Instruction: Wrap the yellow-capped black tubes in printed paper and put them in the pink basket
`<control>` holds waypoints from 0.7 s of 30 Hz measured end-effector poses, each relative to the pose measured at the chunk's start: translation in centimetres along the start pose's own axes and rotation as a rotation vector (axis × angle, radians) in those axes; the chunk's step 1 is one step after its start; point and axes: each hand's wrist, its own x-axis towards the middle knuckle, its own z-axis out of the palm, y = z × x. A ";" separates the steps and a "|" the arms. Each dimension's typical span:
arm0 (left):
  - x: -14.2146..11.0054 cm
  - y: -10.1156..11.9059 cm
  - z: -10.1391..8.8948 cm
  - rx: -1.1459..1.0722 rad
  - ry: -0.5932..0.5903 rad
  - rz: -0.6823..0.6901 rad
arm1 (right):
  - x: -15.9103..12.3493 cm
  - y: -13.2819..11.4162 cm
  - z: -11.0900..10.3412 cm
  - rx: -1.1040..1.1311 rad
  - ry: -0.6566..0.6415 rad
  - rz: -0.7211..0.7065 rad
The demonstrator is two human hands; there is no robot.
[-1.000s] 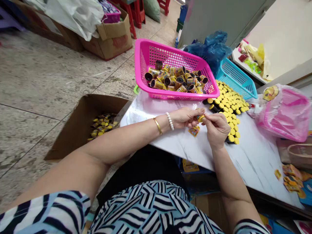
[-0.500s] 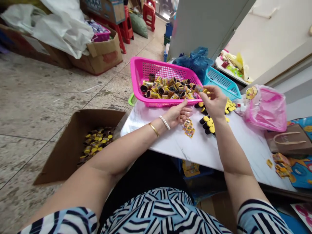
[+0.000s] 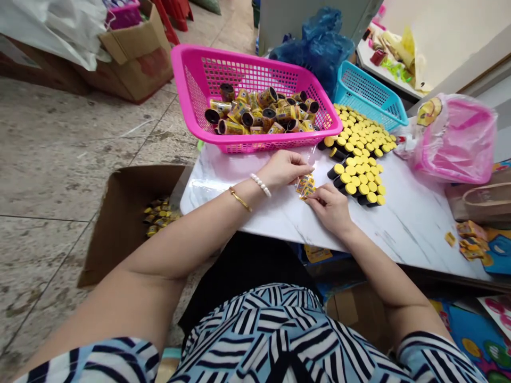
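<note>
Small yellow printed labels [image 3: 305, 184] with a shiny clear look lie on the white marbled table between my two hands. My left hand [image 3: 284, 169] is at their upper left, palm down, thumb and fingertips pinched together; what is between them is too small to make out. From the lower right, my right hand [image 3: 330, 208] pinches the near edge of a label. Just to the right stand several black canisters with yellow caps [image 3: 361, 178], packed upright in groups. Beyond my hands a pink basket [image 3: 255, 139] holds several yellow-wrapped black canisters [image 3: 275, 114], lying in a heap.
A blue basket [image 3: 369, 98] and a dark blue plastic bag [image 3: 315, 48] sit behind the canisters. At the right is a pink bin [image 3: 453, 143] lined with clear plastic. On the floor at left, an open cardboard box [image 3: 115, 223] contains more capped canisters.
My right hand has come down from the pink basket's right end to the labels. My left hand has turned from palm up to palm down beside them. The view has shifted closer.
</note>
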 end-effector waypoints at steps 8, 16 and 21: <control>-0.6 -0.4 0.1 0.071 -0.154 0.011 | 3.3 0.0 -2.2 -0.049 0.338 -0.206; -0.2 -0.8 -0.1 -0.195 0.013 0.173 | 5.2 -0.8 -2.0 0.532 0.353 0.163; -1.2 -0.8 0.7 0.039 0.169 0.394 | 5.4 -0.2 -2.1 1.001 0.107 0.584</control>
